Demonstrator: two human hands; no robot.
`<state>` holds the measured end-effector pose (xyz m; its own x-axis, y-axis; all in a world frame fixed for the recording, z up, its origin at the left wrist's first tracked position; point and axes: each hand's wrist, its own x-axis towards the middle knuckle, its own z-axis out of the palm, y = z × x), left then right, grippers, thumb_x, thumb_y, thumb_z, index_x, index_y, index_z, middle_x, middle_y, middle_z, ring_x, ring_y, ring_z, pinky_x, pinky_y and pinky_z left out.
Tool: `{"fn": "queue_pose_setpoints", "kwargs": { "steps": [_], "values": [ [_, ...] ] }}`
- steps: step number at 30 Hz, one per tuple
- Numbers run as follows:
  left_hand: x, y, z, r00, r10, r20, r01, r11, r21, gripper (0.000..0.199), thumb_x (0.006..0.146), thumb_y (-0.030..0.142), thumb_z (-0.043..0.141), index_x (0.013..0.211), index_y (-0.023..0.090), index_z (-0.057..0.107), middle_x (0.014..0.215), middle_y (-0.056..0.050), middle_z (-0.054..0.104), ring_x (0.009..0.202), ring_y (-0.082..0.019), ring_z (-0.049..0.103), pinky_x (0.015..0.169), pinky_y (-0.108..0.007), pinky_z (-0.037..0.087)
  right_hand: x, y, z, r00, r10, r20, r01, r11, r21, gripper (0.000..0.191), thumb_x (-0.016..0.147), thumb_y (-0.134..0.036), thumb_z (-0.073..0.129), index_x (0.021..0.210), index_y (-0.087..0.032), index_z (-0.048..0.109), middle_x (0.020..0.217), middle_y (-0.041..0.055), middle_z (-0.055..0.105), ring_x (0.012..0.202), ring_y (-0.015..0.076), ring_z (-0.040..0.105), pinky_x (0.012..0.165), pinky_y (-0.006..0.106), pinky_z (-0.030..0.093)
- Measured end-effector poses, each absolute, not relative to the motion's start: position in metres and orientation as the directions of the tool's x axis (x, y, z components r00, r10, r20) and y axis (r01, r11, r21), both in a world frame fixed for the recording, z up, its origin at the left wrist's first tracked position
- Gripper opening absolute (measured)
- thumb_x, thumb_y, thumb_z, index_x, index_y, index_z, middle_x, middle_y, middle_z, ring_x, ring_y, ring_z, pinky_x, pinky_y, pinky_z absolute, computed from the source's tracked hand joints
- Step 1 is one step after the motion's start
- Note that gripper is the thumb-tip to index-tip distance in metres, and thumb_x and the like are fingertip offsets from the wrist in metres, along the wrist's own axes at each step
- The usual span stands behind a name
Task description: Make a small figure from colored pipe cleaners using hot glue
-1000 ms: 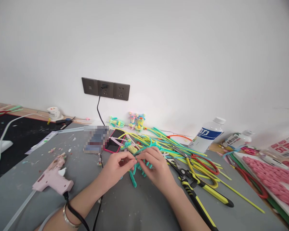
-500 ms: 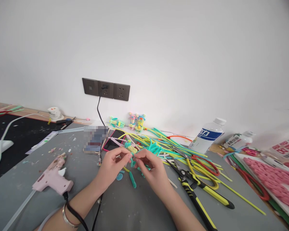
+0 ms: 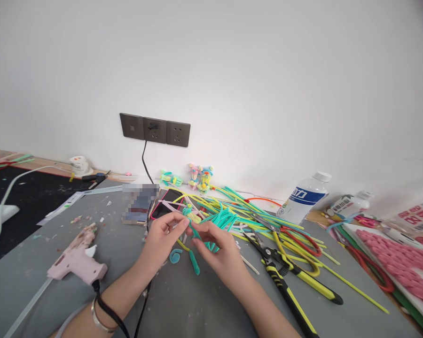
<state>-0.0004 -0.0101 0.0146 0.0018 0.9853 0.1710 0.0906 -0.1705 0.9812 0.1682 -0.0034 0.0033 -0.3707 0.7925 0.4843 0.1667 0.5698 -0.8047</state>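
Note:
Both hands meet above the grey table. My left hand (image 3: 167,237) pinches the upper end of a short teal pipe cleaner (image 3: 194,231) between thumb and fingertips. Close by, my right hand (image 3: 216,246) has its thumb and fingers curled round the same piece, lower down. Just behind the fingertips lies a small yellow-and-teal pipe-cleaner figure (image 3: 193,214), partly hidden. A teal spiral coil (image 3: 175,256) rests on the table near my left hand. Between my wrists is a teal-tipped yellow stem (image 3: 193,263).
A pink glue gun (image 3: 78,263) lies at left with its cord under my left arm. Yellow-handled pliers (image 3: 278,263) and orange-and-yellow scissors (image 3: 277,230) lie right. Loose pipe cleaners (image 3: 239,206) spread behind my hands. A bottle (image 3: 305,199) and finished figures (image 3: 200,178) stand near the wall.
My fingertips have shifted slightly left and up, and the right fingers have opened a little, exposing more of the teal piece. Other objects stay where they were.

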Motion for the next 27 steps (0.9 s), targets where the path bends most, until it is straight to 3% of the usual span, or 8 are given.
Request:
{"fn": "queue_pose_setpoints", "kwargs": {
  "steps": [7, 13, 20, 27],
  "values": [
    [-0.001, -0.009, 0.013, 0.053, 0.988, 0.147, 0.069, -0.150, 0.986, 0.025, 0.085, 0.041, 0.061, 0.091, 0.017, 0.067, 0.081, -0.004, 0.070, 0.079, -0.019, 0.064, 0.069, -0.026, 0.048, 0.174, 0.002, 0.004, -0.343, 0.834, 0.433, 0.088, 0.487, -0.869, 0.018, 0.092, -0.028, 0.056, 0.101, -0.021, 0.070, 0.088, 0.0071, 0.074, 0.062, 0.0155, 0.067, 0.060, 0.029, 0.056],
    [-0.005, -0.008, 0.011, 0.039, 0.956, 0.291, 0.238, -0.292, 0.926, 0.018, 0.082, 0.034, 0.066, 0.089, 0.019, 0.074, 0.082, -0.004, 0.071, 0.070, -0.015, 0.058, 0.063, -0.024, 0.043, 0.181, 0.003, 0.015, -0.457, 0.880, 0.129, -0.089, 0.099, -0.991, 0.023, 0.087, -0.041, 0.066, 0.090, -0.019, 0.062, 0.071, 0.0033, 0.073, 0.049, 0.0115, 0.061, 0.054, 0.026, 0.053],
    [-0.008, -0.012, 0.013, 0.120, 0.942, 0.315, 0.040, -0.321, 0.946, 0.023, 0.073, 0.040, 0.077, 0.074, 0.018, 0.076, 0.064, -0.004, 0.066, 0.062, -0.014, 0.055, 0.058, -0.025, 0.043, 0.190, 0.006, 0.022, -0.668, 0.744, -0.002, -0.206, -0.188, -0.960, 0.027, 0.083, -0.041, 0.071, 0.088, -0.016, 0.060, 0.064, 0.0029, 0.074, 0.043, 0.0098, 0.061, 0.046, 0.020, 0.048],
    [-0.008, -0.013, 0.011, 0.119, 0.934, 0.337, 0.029, -0.343, 0.939, 0.025, 0.075, 0.043, 0.076, 0.072, 0.018, 0.076, 0.061, -0.003, 0.065, 0.059, -0.014, 0.055, 0.057, -0.026, 0.045, 0.191, 0.005, 0.026, -0.696, 0.716, -0.054, -0.233, -0.296, -0.926, 0.029, 0.080, -0.040, 0.075, 0.087, -0.016, 0.059, 0.060, 0.0005, 0.071, 0.045, 0.0087, 0.061, 0.046, 0.018, 0.048]
  ]
}}
